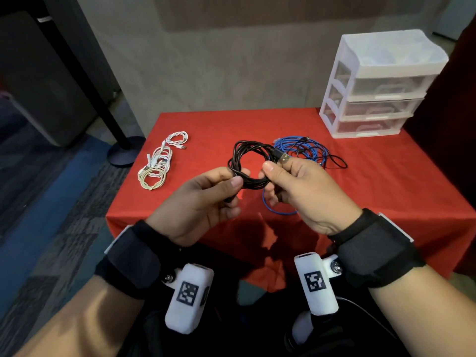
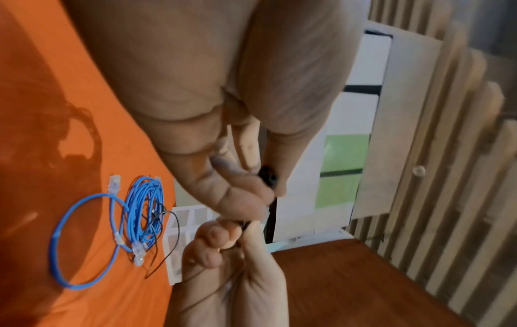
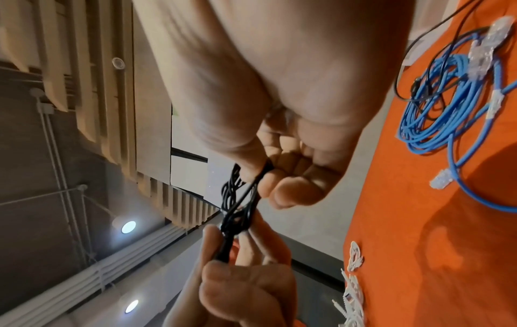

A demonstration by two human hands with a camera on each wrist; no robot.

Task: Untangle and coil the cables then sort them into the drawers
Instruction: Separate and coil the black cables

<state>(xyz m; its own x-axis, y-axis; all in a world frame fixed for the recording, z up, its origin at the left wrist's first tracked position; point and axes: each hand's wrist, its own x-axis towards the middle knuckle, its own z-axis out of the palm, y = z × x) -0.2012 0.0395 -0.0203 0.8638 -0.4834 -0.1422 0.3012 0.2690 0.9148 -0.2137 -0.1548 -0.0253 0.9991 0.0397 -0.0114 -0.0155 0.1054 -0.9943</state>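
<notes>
Step in hand, as I read it: finishing the coil of the black USB cable (image 1: 248, 163), held in the air above the near part of the red-clothed table (image 1: 386, 181).

Left hand (image 1: 206, 199), palm toward the wearer, thumb and fingers curled round the coil's left side. Right hand (image 1: 291, 186) pinches the right side of the bundle, thumb on top; the silver USB plug (image 1: 284, 157) sticks out free just above its fingers. Both wrists raised, hands close together, coil spanning between them.

Next move likely calls for tucking or wrapping that loose plug end so the loops hold, then carrying the coil to a drawer; a slack grip would let the loops spring apart.

Just beyond the hands, on the cloth: a blue network cable (image 1: 301, 148), partly coiled, with a thin black wire (image 1: 334, 161) tangled through it — still to do. Far left, white cables (image 1: 159, 161) lie coiled. Far right corner: white plastic three-drawer unit (image 1: 378, 86), all drawers closed.
</notes>
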